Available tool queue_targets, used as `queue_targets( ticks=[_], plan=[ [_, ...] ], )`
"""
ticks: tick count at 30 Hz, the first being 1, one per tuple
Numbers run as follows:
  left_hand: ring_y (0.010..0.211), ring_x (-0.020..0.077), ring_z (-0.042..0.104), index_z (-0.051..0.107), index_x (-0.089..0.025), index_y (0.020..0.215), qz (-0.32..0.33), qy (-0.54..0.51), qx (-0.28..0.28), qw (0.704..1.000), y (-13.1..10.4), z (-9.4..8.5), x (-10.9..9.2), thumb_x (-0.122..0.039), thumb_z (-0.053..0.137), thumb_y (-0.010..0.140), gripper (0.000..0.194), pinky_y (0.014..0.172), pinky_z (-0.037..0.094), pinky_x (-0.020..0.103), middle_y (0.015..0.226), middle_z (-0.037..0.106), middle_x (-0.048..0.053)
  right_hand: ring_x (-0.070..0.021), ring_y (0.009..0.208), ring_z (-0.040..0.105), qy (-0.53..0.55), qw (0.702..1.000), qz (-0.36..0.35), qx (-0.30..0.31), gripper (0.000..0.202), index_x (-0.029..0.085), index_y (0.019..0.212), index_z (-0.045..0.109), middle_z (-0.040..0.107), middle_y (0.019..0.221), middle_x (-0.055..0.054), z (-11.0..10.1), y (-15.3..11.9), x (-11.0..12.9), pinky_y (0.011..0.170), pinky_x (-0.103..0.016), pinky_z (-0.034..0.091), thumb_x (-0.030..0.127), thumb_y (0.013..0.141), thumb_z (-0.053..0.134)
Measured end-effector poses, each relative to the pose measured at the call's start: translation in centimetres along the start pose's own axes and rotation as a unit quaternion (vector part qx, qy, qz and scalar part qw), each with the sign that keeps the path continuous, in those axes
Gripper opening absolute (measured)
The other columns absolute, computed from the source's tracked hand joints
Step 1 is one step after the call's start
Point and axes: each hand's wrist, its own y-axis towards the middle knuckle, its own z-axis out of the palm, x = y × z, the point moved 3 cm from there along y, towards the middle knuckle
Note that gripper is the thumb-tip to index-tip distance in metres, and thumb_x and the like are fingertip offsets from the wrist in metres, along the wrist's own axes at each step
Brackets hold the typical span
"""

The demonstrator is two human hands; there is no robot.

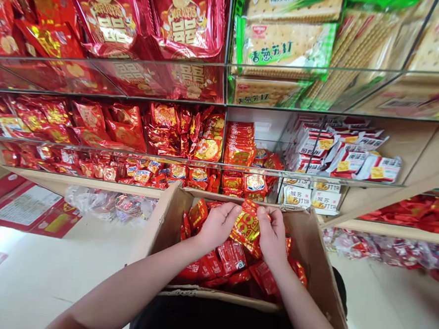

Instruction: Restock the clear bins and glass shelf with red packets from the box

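Between my two hands is a small red-and-gold snack packet, held up over an open cardboard box. My left hand pinches the packet's left edge with thumb and fingers. On its right edge, my right hand is closed in the same way. Beneath them, loose red packets lie jumbled in the box, some face down with printed backs showing. My forearms cover part of the box's contents.
Ahead stands a shelf unit with clear dividers, holding red packets, white cracker packets and green-edged crackers. Bagged goods lie below the bottom shelf. A red carton is on the floor at left.
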Motion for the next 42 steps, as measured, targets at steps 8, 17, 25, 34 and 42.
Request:
queue_targets(
  ticks=[8,17,25,34,42],
  plan=[
    [0.062,0.0116,0.049,0.055,-0.016,0.083,-0.033,-0.059,0.020,0.998,-0.8,0.5,0.5,-0.040,0.036,0.083,0.031,0.060,0.042,0.023,0.066,0.054,-0.001,-0.0145,0.067,0.046,0.002,1.000,0.005,-0.004,0.021,0.020,0.074,0.043,0.048,0.071,0.002,0.4,0.2,-0.7,0.067,-0.027,0.038,0.041,0.080,0.044],
    [0.065,0.0113,0.049,0.054,-0.016,0.076,-0.038,-0.073,-0.043,0.996,-0.8,0.0,1.4,-0.039,0.040,0.081,0.028,0.064,0.040,0.022,0.068,0.054,-0.001,-0.0169,0.071,0.056,0.030,0.984,0.027,0.175,0.015,0.022,0.085,0.048,0.060,0.082,-0.001,1.1,-1.4,-1.3,0.064,-0.029,0.046,0.035,0.078,0.049],
    [0.050,0.0085,0.049,0.052,-0.017,0.080,-0.041,-0.137,-0.121,0.982,-0.9,-1.9,1.3,-0.041,0.039,0.081,0.028,0.048,0.038,0.020,0.060,0.054,-0.003,-0.0182,0.080,0.059,0.041,0.982,0.006,0.187,0.029,0.023,0.099,0.046,0.063,0.090,-0.004,0.7,-0.7,1.2,0.068,-0.032,0.049,0.029,0.073,0.057],
    [0.040,0.0068,0.048,0.046,-0.018,0.091,-0.077,-0.175,-0.050,0.980,-0.8,-1.6,2.9,-0.040,0.045,0.078,0.026,0.044,0.038,0.020,0.056,0.054,-0.005,-0.0196,0.089,0.055,-0.242,0.913,-0.298,0.138,0.024,0.022,0.099,0.061,0.060,0.099,-0.005,0.7,14.8,9.9,0.082,-0.036,0.040,0.025,0.077,0.052],
    [0.039,0.0071,0.046,0.050,-0.018,0.087,-0.107,-0.138,0.000,0.985,-1.3,-1.3,4.7,-0.038,0.046,0.077,0.022,0.043,0.037,0.020,0.053,0.054,-0.005,-0.0285,0.104,0.045,-0.336,0.887,-0.242,0.201,0.038,0.021,0.100,0.060,0.054,0.106,-0.010,5.3,16.4,6.6,0.090,-0.044,0.031,0.026,0.064,0.066]
  ],
)
